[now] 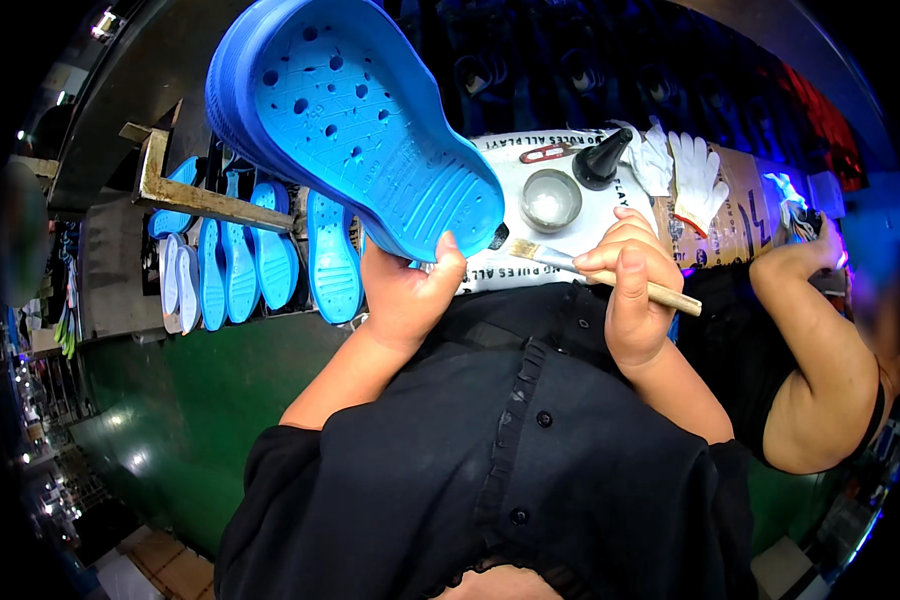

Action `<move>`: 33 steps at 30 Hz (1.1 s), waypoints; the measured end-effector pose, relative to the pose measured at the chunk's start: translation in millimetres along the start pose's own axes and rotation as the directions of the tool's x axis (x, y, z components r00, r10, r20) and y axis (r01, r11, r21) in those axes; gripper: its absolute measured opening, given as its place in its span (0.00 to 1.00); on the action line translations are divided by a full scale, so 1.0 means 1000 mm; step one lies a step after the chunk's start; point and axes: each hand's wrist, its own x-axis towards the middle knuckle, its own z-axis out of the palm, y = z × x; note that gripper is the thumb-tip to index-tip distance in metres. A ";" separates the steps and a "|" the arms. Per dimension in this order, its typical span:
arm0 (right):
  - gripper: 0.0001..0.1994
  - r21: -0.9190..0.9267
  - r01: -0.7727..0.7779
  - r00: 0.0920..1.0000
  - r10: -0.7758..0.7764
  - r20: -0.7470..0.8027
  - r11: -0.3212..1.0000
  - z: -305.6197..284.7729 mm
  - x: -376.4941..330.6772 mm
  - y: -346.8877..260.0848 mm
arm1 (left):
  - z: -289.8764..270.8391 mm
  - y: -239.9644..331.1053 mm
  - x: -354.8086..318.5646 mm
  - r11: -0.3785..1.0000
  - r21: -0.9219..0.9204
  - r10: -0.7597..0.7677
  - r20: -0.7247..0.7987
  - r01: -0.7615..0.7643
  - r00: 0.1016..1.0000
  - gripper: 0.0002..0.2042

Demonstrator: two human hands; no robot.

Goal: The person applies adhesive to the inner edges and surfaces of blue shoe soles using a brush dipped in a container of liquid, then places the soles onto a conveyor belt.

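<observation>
My left hand [410, 295] grips the narrow end of a blue foam clog [360, 120], with the thumb on its near rim. The clog is raised and tilted, showing its ribbed inner surface and the holes in the wider end. My right hand [635, 275] is closed around the wooden handle of a flat brush [678, 298]. Its bristles point left, close to the clog's near end; whether they touch it I cannot tell. Just beyond the brush stands a small round grey cup [551, 200]. Next to that cup is a black bottle with a cone-shaped nozzle [600, 162].
A printed white sheet [510, 185] covers the work surface, with red-handled snips [544, 155] on it. White gloves [697, 180] lie on cardboard [735, 225] at right. Blue insoles [335, 262] line the left side beneath a worn bar [220, 205]. A co-worker's arm [820, 350] is at right.
</observation>
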 end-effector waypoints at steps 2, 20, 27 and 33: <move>0.16 -0.005 -0.008 1.000 0.008 -0.010 1.000 0.001 0.000 -0.001 | 0.002 0.003 -0.001 0.999 -0.030 -0.040 0.002 0.040 0.999 0.20; 0.18 0.128 -0.430 0.803 0.443 -0.399 0.894 -0.092 -0.049 0.026 | 0.044 0.103 0.071 0.660 -0.160 -0.274 0.858 0.734 0.434 0.37; 0.19 0.268 -0.452 0.705 0.525 -0.477 0.851 -0.122 -0.076 0.033 | 0.265 0.179 0.188 0.476 -0.408 -0.068 0.866 0.779 0.495 0.23; 0.19 0.358 -0.468 0.648 0.589 -0.483 0.808 -0.133 -0.092 0.044 | 0.282 0.199 0.166 0.494 -0.434 -0.076 0.842 0.753 0.535 0.24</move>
